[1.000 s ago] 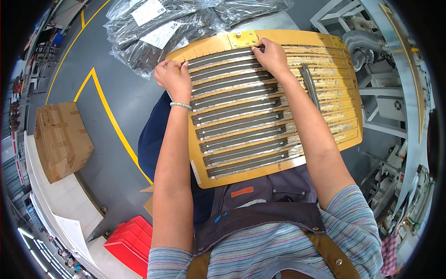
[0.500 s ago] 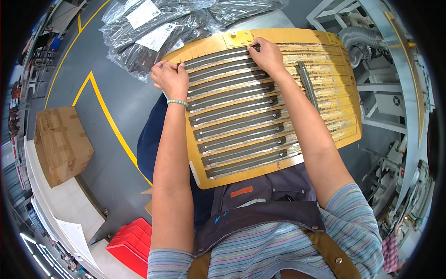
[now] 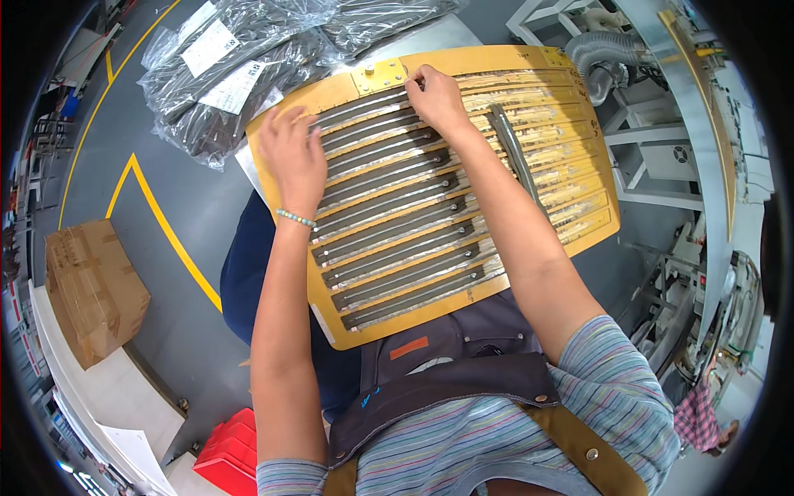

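A yellow board (image 3: 504,58) lies in front of me with rows of narrow slots. Dark grey zippers (image 3: 385,197) with a pale line along each fill the left part of the rows. At the right end of the topmost zipper (image 3: 364,107), the thumb and fingers of my right hand (image 3: 437,101) are pinched together on it. My left hand (image 3: 294,161) hovers by the board's upper left edge, fingers apart and slightly blurred, with nothing visible in them. Some loose zippers (image 3: 514,153) lie across the slots beside my right forearm.
Clear plastic bags (image 3: 248,50) of dark goods lie beyond the board. A cardboard box (image 3: 99,285) and a red bin (image 3: 227,459) stand to the left. A grey flexible duct (image 3: 600,62) and white metal framing (image 3: 662,153) are at the right.
My left hand has come away from the topmost zipper's left end and its fingers have spread. My right hand stays at the right end. The whole view has shifted a little.
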A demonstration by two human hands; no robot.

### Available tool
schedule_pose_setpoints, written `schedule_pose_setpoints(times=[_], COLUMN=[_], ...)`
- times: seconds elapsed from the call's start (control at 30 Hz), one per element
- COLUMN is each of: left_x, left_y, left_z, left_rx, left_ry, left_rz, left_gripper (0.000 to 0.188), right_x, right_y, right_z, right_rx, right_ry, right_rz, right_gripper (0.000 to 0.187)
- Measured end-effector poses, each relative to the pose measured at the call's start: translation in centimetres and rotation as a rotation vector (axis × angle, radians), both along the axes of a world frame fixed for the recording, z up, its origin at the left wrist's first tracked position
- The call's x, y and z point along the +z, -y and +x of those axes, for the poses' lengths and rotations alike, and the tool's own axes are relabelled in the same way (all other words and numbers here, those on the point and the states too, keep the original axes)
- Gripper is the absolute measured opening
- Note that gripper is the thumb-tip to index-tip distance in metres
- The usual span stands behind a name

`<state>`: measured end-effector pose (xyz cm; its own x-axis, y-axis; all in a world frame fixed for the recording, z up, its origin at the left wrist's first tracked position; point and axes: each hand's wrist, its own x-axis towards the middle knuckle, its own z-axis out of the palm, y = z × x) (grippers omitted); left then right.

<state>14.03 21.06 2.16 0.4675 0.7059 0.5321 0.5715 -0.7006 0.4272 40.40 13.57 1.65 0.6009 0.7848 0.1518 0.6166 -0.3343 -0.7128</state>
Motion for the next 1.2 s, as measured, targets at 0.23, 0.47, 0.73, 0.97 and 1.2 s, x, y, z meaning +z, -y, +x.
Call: schedule_pose_setpoints(times=[0.23,0.47,0.73,0.97,1.2], left_x=[0.8,-0.2,-1.4,-1.4,-1.6], left_y=[1.6,2.0,1.7,1.8,1.8], left_z=[6.3,9.4,9.5,9.3,9.0], left_rx=[-0.455,-0.525,-0.505,-0.505,-0.496], left_ry=[-0.153,-0.233,-0.228,-0.240,-0.241], left_rz=[-0.078,-0.109,-0.115,-0.096,-0.075], left_gripper=[0.031,0.041,0.047,0.048,0.048], right_x=[-1.1,-1.0,-0.9,-1.0,-1.3], right_y=[0.3,0.3,0.3,0.4,0.1], right_z=[-0.1,-0.8,-0.6,-0.8,-1.4], right_rx=[-0.066,-0.092,-0.095,-0.112,-0.146], right_ry=[-0.074,0.022,0.089,0.006,0.059], right_rz=[0.120,0.093,0.099,0.116,0.122], right_gripper=[0.012,0.013,0.012,0.011,0.011])
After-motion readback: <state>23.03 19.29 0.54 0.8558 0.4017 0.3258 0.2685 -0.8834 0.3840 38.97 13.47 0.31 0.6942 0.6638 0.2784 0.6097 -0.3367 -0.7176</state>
